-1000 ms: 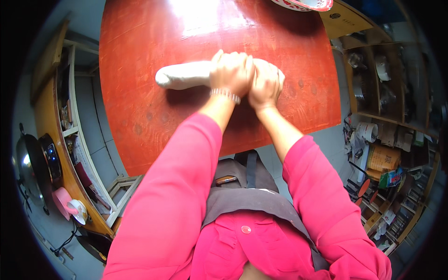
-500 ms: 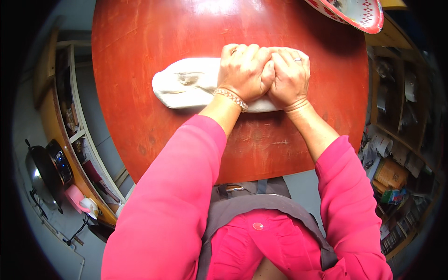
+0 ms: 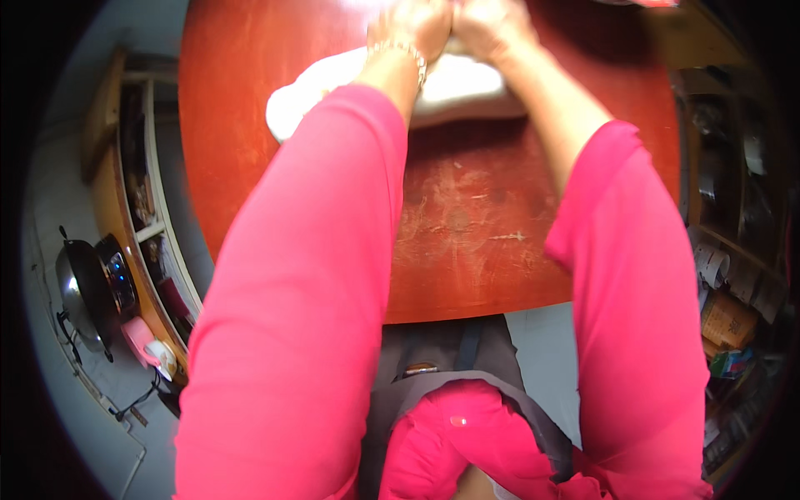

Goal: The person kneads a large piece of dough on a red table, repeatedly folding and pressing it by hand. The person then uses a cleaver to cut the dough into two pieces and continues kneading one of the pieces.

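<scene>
A long white piece of dough (image 3: 467, 87) lies across the red table (image 3: 467, 233), its left end tapering beyond my left wrist. My left hand (image 3: 417, 25), with a braided bracelet at the wrist, is closed on the dough near the top edge of the view. Side by side with it and touching it, my right hand (image 3: 492, 25) is closed on the dough too. Both hands are smeared by motion, and the top edge of the view cuts across them. Both arms stretch far forward in pink sleeves.
The edge of a red-rimmed basin (image 3: 658, 3) shows at the top right. On the left, a black wok (image 3: 79, 292) and a pink container (image 3: 139, 337) stand beyond a shelf unit. Crowded shelves (image 3: 733, 192) line the right.
Both hands have pushed forward, away from me, and the dough has shifted the same way. The head view has tilted, so the basin is nearly out of sight.
</scene>
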### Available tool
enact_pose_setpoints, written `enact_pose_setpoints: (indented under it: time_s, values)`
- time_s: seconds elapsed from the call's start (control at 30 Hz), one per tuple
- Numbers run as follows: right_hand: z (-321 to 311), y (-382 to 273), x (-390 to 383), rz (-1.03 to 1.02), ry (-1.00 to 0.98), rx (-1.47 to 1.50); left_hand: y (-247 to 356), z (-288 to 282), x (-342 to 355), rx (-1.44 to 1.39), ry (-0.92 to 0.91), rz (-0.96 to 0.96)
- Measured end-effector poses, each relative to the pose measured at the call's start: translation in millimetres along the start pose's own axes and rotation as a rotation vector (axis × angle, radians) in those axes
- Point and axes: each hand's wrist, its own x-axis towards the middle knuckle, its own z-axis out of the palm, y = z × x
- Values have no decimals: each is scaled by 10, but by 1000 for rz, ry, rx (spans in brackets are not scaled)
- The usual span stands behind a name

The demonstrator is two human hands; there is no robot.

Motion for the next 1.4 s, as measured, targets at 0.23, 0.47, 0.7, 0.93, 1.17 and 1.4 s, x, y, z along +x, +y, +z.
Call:
enact_pose_setpoints:
  time_s: [0.23,0.47,0.7,0.93,1.17,1.4]
  values:
    - [-399,-62,-1411,-391,-31,-144,-42,-609,-883,192,-191,134]
    - [-42,-165,-2479,-438,344,-157,-691,193,-1927,148,689,417]
    - [-40,-15,-1487,-479,378,-169,-741,164,-1052,106,623,414]
    - [-206,-223,-469,-249,143,54,-626,15,-475,29,577,306]
    - [-14,184,231,-43,-88,394,-757,34,-91,153,495,281]
    - [-124,-48,205,-365,-87,-402,-624,-164,117,106,47,-27]
